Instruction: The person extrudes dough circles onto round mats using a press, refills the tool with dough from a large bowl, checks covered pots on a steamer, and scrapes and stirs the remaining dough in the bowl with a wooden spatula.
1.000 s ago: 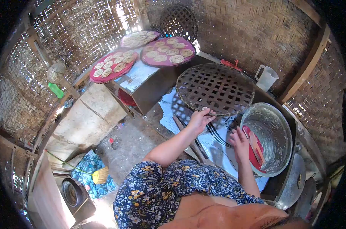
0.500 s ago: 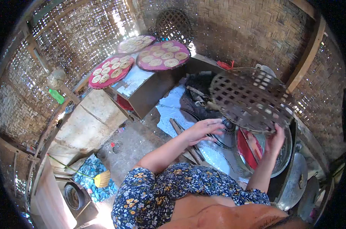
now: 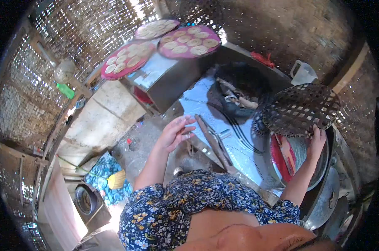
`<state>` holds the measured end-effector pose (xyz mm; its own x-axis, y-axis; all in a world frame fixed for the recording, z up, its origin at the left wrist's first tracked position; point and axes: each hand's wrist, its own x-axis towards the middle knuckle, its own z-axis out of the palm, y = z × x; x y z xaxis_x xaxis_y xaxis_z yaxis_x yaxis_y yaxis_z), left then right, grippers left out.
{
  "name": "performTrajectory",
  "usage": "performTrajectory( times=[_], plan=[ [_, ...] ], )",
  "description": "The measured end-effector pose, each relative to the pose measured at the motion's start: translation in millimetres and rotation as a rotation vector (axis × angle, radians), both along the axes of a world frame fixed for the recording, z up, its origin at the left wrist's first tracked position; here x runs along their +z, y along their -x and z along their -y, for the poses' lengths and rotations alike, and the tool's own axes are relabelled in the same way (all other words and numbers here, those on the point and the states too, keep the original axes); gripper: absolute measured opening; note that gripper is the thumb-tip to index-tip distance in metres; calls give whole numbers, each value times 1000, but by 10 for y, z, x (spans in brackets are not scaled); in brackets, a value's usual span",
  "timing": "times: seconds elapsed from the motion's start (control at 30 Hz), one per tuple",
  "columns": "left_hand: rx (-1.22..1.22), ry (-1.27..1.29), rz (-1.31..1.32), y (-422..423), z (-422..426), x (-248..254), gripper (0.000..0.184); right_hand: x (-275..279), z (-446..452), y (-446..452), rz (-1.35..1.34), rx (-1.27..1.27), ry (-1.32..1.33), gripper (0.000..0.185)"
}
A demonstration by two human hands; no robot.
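Note:
My right hand (image 3: 317, 142) grips the near rim of a dark, round, open-weave bamboo tray (image 3: 302, 109). The tray is tilted over the far part of a large metal basin (image 3: 298, 152). Inside that basin lie something red (image 3: 279, 161) and a flat wooden piece (image 3: 286, 154). Off to the left, my left hand (image 3: 177, 133) is raised with its fingers loosely apart and holds nothing. Nearest to it is a long piece of wood (image 3: 212, 140) at the edge of a white patterned sheet (image 3: 237, 157).
Three pink round trays (image 3: 189, 42) bearing coiled pale rounds rest on a low cabinet (image 3: 172, 81) at the back. A black bag (image 3: 243, 85) lies on the sheet. Behind the woven tray is a clear plastic jug (image 3: 303, 73). A metal lid (image 3: 327, 196) leans at the right.
My left hand has drawn back to the left, away from the woven tray. The tray has shifted right with my right hand still on its rim. The camera view has shifted too.

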<state>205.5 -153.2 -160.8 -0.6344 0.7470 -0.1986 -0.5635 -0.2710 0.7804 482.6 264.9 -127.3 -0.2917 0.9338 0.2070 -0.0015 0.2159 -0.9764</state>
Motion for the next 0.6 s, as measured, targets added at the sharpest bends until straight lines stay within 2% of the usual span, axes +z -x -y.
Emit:
performTrajectory(
  times=[0.07, 0.27, 0.33, 0.4, 0.53, 0.6],
  plan=[
    [66, -21, 13, 124, 163, -3, 34, 172, 246, 169, 19, 21, 51, 35],
    [310, -106, -21, 744, 1126, -127, 31, -64, 566, 394, 315, -43, 46, 46],
    [428, -46, 42, 882, 1505, -131, 32, -352, 474, 375, 223, -122, 111, 52],
    [506, -31, 98, 1106, 1974, -257, 33, -372, 651, 453, 120, -115, 159, 55],
    [616, -33, 86, 1442, 2783, -448, 38, -154, 1480, 882, -131, -438, -7, 51],
    [558, -48, 105, 1657, 3037, -593, 41, -494, 1603, 971, -175, -578, -164, 50]
  ],
)
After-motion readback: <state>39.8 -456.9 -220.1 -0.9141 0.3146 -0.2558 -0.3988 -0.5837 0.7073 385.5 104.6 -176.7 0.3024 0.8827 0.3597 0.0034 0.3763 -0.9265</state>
